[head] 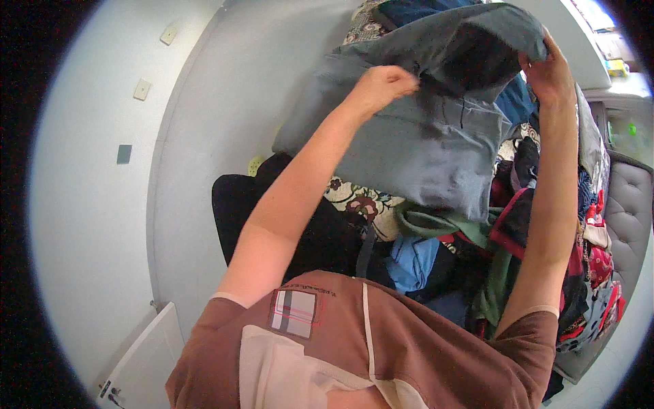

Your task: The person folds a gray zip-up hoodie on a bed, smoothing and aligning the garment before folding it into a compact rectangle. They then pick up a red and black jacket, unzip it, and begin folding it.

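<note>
A grey garment (409,153) is spread over a bed with floral bedding (363,204). My right hand (549,71) grips the upper right edge of its raised part, which arches over a dark opening. Near the middle of the garment, my left hand (391,84) is held just above or against the cloth, its fingers curled together. The hand is slightly blurred, and whether it pinches any cloth cannot be told. A dark cord hangs on the grey cloth between my hands.
Black cloth (327,245), a green garment (444,222) and a light blue cloth (414,260) lie nearer my body. Heaped clothes (598,266) line the right side beside a tufted grey headboard (631,214). A white door (148,353) stands at the lower left.
</note>
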### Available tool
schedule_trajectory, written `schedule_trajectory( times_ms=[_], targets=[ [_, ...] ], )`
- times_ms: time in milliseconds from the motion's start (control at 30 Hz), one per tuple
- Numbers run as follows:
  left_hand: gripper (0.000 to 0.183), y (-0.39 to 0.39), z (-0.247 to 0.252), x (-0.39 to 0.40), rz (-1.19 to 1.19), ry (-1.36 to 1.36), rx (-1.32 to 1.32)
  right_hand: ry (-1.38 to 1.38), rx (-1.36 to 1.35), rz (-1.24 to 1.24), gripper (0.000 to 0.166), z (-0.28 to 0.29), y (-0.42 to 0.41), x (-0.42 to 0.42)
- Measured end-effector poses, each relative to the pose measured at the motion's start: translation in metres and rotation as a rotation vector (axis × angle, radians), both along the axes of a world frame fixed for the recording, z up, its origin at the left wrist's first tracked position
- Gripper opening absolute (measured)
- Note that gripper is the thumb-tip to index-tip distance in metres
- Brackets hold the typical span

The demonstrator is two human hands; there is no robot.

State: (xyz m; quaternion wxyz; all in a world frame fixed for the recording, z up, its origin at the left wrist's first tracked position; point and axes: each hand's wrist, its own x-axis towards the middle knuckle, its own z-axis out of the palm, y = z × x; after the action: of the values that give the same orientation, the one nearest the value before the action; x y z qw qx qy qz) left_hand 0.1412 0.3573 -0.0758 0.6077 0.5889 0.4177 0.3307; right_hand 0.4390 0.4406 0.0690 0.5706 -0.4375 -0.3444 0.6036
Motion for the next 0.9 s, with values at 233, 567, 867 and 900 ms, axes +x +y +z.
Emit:
schedule_trajectory(
  times_ms=[233, 567, 867, 900],
  targets=[
    [0.048, 0.039, -0.094, 0.0, 0.046, 0.894, 0.706, 0.139, -0.039, 0.149, 0.013, -0.006, 0.048, 0.008],
    [0.026, 0.039, -0.078, -0.011, -0.189, 0.837, 0.906, 0.151, -0.065, 0.144, 0.013, -0.015, 0.029, -0.006],
    [0.015, -0.019, -0.044, -0.031, -0.154, 0.641, 0.927, 0.135, -0.068, 0.041, 0.013, -0.031, 0.016, -0.007],
    [0.015, -0.024, -0.039, -0.032, -0.156, 0.706, 0.802, 0.114, -0.06, 0.041, 0.013, -0.03, 0.013, -0.011]
  ],
)
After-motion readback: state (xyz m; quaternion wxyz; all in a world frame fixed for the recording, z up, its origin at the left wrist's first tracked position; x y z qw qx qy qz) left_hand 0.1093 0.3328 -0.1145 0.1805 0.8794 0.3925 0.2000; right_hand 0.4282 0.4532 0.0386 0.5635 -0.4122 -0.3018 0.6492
